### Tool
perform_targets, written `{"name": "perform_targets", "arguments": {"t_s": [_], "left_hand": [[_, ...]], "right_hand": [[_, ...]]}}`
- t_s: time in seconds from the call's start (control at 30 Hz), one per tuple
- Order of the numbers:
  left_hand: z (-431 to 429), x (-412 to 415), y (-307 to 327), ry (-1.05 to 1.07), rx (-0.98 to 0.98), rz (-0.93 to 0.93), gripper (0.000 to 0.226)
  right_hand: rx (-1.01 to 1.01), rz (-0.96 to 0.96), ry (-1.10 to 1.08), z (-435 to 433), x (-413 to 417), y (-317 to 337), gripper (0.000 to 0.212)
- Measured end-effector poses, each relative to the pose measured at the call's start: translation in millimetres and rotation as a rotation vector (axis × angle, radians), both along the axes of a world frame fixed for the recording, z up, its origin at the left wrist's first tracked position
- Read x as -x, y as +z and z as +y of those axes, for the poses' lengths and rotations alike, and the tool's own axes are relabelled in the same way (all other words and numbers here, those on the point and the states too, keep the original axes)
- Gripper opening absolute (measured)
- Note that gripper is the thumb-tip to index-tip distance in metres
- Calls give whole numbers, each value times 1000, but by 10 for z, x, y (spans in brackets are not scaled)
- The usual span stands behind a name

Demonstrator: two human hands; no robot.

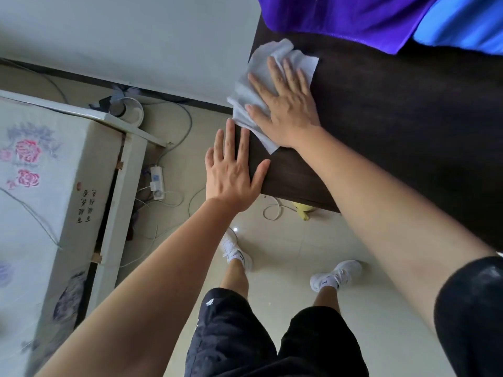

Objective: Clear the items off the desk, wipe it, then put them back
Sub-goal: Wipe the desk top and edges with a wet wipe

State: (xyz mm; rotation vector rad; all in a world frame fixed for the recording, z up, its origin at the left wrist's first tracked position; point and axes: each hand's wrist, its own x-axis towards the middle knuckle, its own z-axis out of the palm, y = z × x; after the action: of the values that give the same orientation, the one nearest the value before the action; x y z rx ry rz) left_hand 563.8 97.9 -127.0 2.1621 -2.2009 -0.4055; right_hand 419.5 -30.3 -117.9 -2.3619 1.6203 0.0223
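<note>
The dark brown desk (408, 126) fills the upper right. A white cloth (261, 61) lies at its left corner, partly hanging over the edge. My right hand (283, 104) presses flat on the cloth with straight fingers. My left hand (234, 170) rests flat on the desk's left edge just below the cloth, fingers straight and spread, holding nothing.
Purple fabric (340, 14) and blue fabric (462, 25) lie along the desk's far side. A bed with a flowered cover (40, 172) stands at left. A power strip (157, 182) and cables lie on the tiled floor. My feet in white shoes (334, 276) stand below the desk.
</note>
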Motion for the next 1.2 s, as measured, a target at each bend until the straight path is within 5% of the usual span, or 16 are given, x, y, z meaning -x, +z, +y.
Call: {"name": "perform_targets", "arguments": {"t_s": [0.33, 0.83, 0.97, 1.2], "left_hand": [[182, -13, 30, 91, -25, 6, 77], [696, -654, 133, 223, -41, -93, 73], [596, -619, 115, 226, -54, -104, 71], [143, -318, 41, 192, -41, -42, 70]], "right_hand": [[-10, 73, -72, 1469, 1226, -27, 70], [-73, 55, 148, 434, -621, 102, 64], [-26, 18, 186, 768, -236, 49, 72], [-42, 134, -195, 1151, 1326, 39, 78]]}}
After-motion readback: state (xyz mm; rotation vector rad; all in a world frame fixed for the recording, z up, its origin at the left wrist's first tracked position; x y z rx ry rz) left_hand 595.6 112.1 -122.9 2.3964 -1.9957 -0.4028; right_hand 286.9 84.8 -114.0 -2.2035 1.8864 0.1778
